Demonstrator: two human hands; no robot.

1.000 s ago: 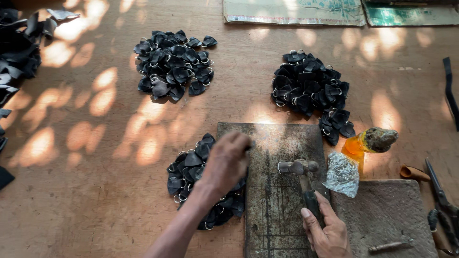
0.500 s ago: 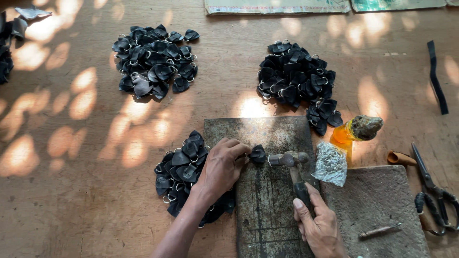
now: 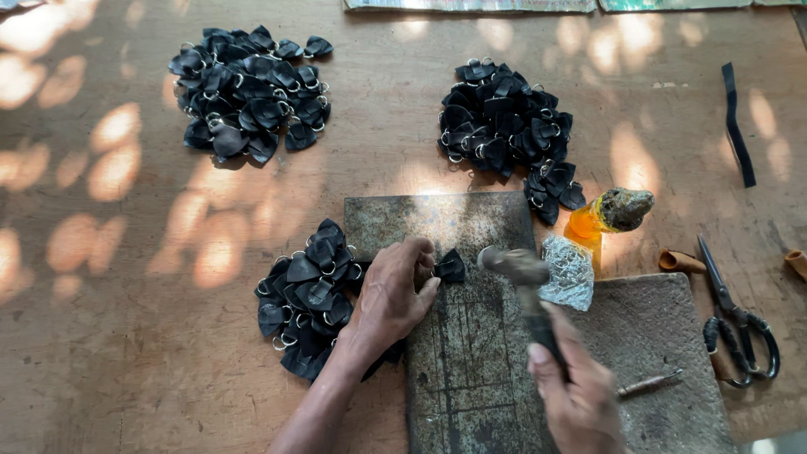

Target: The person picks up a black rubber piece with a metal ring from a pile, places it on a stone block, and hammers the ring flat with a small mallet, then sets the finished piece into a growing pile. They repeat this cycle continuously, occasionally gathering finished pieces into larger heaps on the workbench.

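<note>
My left hand [image 3: 389, 296] pinches a small black leather piece [image 3: 450, 266] with a metal ring and holds it flat on a scratched metal slab [image 3: 471, 353]. My right hand [image 3: 576, 395] grips the handle of a hammer [image 3: 514, 267], whose head hangs just right of the leather piece, slightly above the slab. A pile of the same black ringed pieces [image 3: 309, 294] lies beside my left wrist, partly hidden under it.
Two more piles of black pieces [image 3: 248, 88] [image 3: 504, 130] lie farther back on the wooden surface. To the right are a crumpled foil wad [image 3: 568, 271], an orange glue bottle [image 3: 605, 217], scissors [image 3: 733, 315], a black strip [image 3: 736, 123], a stone block [image 3: 664, 353] and a metal punch [image 3: 649, 384].
The hammer head has shifted slightly right and lifted off the piece. My left hand stays on the leather piece at the slab's upper edge.
</note>
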